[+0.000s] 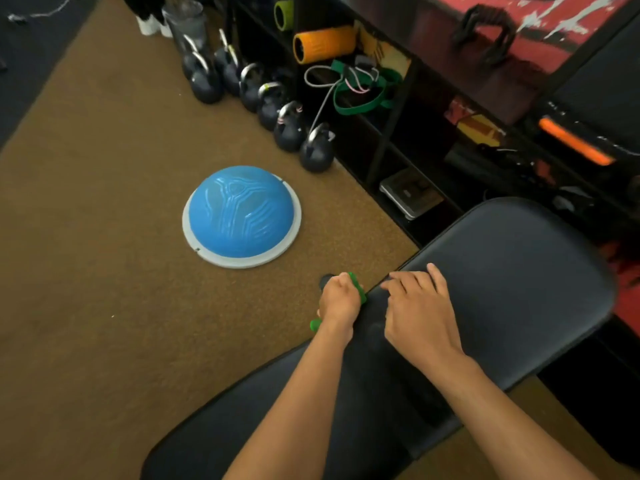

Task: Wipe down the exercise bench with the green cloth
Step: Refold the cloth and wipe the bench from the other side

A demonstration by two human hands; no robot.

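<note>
The black padded exercise bench [512, 282] runs from the bottom centre up to the right. My left hand [337, 301] grips the bunched green cloth [360, 291] against the bench's left side edge, near the gap between the two pads. Only small green bits of the cloth show, above and below the fist. My right hand [420, 308] rests on top of the pad just right of it, fingers lightly bent toward the edge and holding nothing.
A blue balance dome [240, 214] sits on the brown floor left of the bench. A row of several black kettlebells [277, 109] lines a dark shelf unit [391, 109] holding an orange foam roller [323, 43] and green bands [363, 95].
</note>
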